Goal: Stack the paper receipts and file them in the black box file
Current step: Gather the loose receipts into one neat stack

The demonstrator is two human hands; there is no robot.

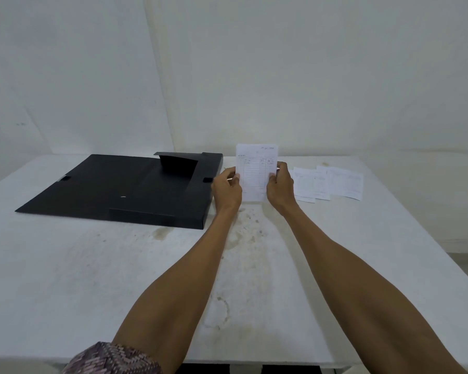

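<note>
- Your fingers (274, 177) pinch both long edges of one receipt (256, 171), left hand (227, 188) and right hand (280, 188) each closed on a side, holding it upright at frame centre above the table (119, 279).
- Held that way, it probably serves to square the sheet before stacking.
- Just right of your right hand, loose receipts (333, 183) lie overlapping on the table; at least three show, though the exact count is unclear.
- One black box file (125, 188) lies open at centre left, lid flat, ready to take the stack.
</note>
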